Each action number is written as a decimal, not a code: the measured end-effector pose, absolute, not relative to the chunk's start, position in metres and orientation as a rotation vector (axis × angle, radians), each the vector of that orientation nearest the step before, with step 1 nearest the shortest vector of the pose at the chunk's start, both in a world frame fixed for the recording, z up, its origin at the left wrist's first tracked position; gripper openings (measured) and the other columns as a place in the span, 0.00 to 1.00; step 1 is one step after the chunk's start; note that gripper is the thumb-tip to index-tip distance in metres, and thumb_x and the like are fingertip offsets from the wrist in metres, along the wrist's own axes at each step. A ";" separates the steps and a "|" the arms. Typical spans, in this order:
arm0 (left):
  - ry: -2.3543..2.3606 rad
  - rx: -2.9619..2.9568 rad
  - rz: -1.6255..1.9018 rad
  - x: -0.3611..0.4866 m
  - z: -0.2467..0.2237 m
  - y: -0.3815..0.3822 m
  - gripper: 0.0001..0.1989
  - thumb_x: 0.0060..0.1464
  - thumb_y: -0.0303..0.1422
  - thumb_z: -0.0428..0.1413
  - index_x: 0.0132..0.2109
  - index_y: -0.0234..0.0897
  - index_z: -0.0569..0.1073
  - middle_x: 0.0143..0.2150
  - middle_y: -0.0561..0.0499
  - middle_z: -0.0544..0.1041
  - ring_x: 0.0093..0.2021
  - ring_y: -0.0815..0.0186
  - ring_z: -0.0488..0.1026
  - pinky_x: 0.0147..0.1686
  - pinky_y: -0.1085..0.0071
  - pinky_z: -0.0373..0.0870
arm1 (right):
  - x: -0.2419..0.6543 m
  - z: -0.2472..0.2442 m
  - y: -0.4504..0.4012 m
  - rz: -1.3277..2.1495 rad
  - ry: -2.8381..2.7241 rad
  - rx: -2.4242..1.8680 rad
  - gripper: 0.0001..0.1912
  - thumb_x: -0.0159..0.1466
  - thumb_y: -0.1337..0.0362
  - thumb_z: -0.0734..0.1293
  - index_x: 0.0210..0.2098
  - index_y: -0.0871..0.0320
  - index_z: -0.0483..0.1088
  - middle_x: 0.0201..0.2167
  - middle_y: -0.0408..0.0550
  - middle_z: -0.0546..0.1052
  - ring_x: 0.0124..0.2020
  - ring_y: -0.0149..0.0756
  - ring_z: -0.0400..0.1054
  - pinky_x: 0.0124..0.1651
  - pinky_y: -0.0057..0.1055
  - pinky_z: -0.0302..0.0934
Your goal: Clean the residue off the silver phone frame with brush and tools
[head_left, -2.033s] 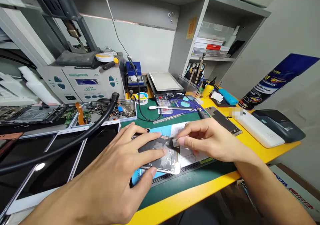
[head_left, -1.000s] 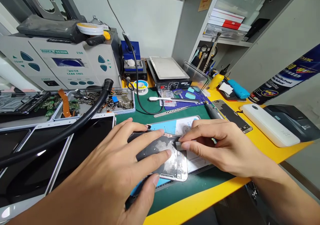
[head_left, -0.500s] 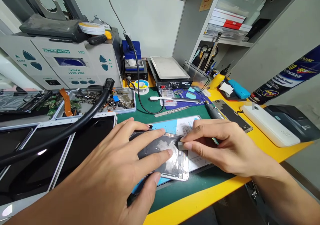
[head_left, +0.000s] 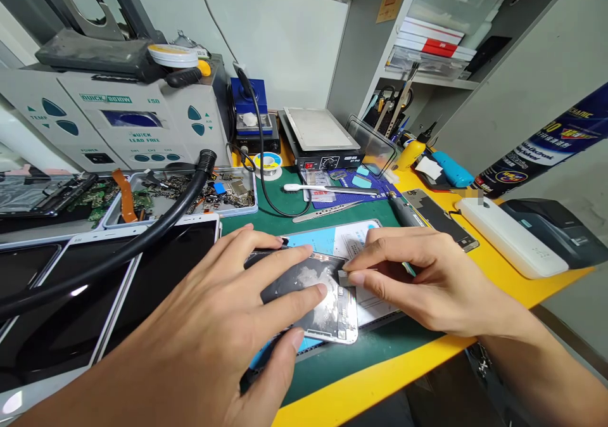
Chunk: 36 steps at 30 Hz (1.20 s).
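An opened phone body (head_left: pixel 327 300) lies tilted on a blue and white printed pad, its dark inner face up and smeared with whitish residue. Across its left part my left hand (head_left: pixel 237 306) is spread, fingertips pressing on the dark face and thumb by the near edge. My right hand (head_left: pixel 413 275) pinches a small flat grey piece (head_left: pixel 345 279) between thumb and fingertips. That piece touches the phone body near its right end; the fingers cover much of it, and I cannot tell its kind.
At the left are a hot-air station (head_left: pixel 142 116), its black hose (head_left: pixel 175 218), a tray of circuit boards (head_left: pixel 251 205) and phone screens (head_left: pixel 166 287). Behind the pad lie a toothbrush (head_left: pixel 327 189) and tweezers (head_left: pixel 327 211). A heating plate (head_left: pixel 323 129) stands beyond; a white device (head_left: pixel 513 237) lies right.
Both hands keep almost the same places, and the right hand still pinches the grey piece against the phone body. The whole view has shifted very slightly.
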<state>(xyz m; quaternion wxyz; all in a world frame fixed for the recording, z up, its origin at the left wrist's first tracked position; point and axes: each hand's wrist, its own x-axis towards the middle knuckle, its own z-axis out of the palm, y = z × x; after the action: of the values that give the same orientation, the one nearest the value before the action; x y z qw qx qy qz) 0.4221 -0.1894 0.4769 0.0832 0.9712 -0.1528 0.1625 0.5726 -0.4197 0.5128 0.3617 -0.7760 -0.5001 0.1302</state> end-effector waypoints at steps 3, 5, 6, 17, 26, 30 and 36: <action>-0.456 2.886 0.496 0.422 0.479 -0.190 0.28 0.55 0.32 0.58 0.61 0.60 0.71 0.68 0.67 0.68 0.71 0.49 0.55 0.67 0.41 0.63 | 0.572 0.512 -0.420 0.327 -1.284 -2.000 0.08 0.69 0.65 0.67 0.38 0.59 0.80 0.31 0.46 0.81 0.32 0.30 0.72 0.35 0.26 0.64; -0.466 2.872 0.513 0.424 0.482 -0.191 0.27 0.55 0.31 0.58 0.61 0.59 0.72 0.67 0.66 0.69 0.70 0.50 0.57 0.67 0.41 0.63 | 0.572 0.511 -0.421 0.316 -1.282 -2.001 0.08 0.69 0.65 0.68 0.38 0.58 0.80 0.31 0.45 0.81 0.32 0.29 0.72 0.36 0.26 0.64; -0.473 2.864 0.515 0.425 0.483 -0.192 0.26 0.55 0.31 0.57 0.60 0.59 0.73 0.67 0.65 0.70 0.69 0.50 0.58 0.67 0.42 0.64 | 0.572 0.511 -0.421 0.311 -1.282 -2.001 0.07 0.69 0.66 0.68 0.38 0.58 0.80 0.31 0.45 0.81 0.32 0.29 0.72 0.37 0.26 0.64; -0.537 2.876 0.511 0.430 0.484 -0.190 0.26 0.56 0.32 0.57 0.60 0.59 0.72 0.66 0.66 0.70 0.67 0.52 0.62 0.65 0.48 0.67 | 0.574 0.511 -0.423 0.349 -1.339 -1.942 0.08 0.69 0.68 0.67 0.38 0.61 0.80 0.29 0.45 0.80 0.30 0.28 0.68 0.35 0.26 0.62; -0.503 2.921 0.546 0.426 0.473 -0.189 0.28 0.57 0.34 0.57 0.63 0.62 0.68 0.71 0.73 0.61 0.71 0.57 0.55 0.72 0.51 0.54 | 0.575 0.508 -0.423 0.355 -1.285 -1.933 0.07 0.68 0.70 0.68 0.38 0.58 0.79 0.31 0.43 0.80 0.31 0.28 0.70 0.38 0.26 0.63; -0.516 2.935 0.514 0.427 0.476 -0.190 0.28 0.57 0.34 0.57 0.63 0.62 0.68 0.70 0.73 0.62 0.71 0.57 0.54 0.71 0.50 0.55 | 0.574 0.508 -0.422 0.328 -1.306 -1.925 0.06 0.67 0.71 0.68 0.38 0.59 0.79 0.32 0.43 0.82 0.32 0.28 0.72 0.39 0.26 0.63; -0.514 2.945 0.529 0.424 0.476 -0.189 0.28 0.57 0.34 0.56 0.63 0.62 0.68 0.70 0.72 0.63 0.70 0.55 0.55 0.70 0.48 0.59 | 0.573 0.508 -0.422 0.331 -1.286 -1.942 0.07 0.67 0.70 0.68 0.38 0.58 0.80 0.32 0.44 0.82 0.31 0.29 0.72 0.38 0.26 0.64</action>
<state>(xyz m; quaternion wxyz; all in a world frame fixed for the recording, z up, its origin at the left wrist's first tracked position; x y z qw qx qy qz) 0.4241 -0.1888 0.4765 0.0527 0.9687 -0.1691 0.1739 0.5733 -0.4218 0.5083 0.3845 -0.7620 -0.5046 0.1301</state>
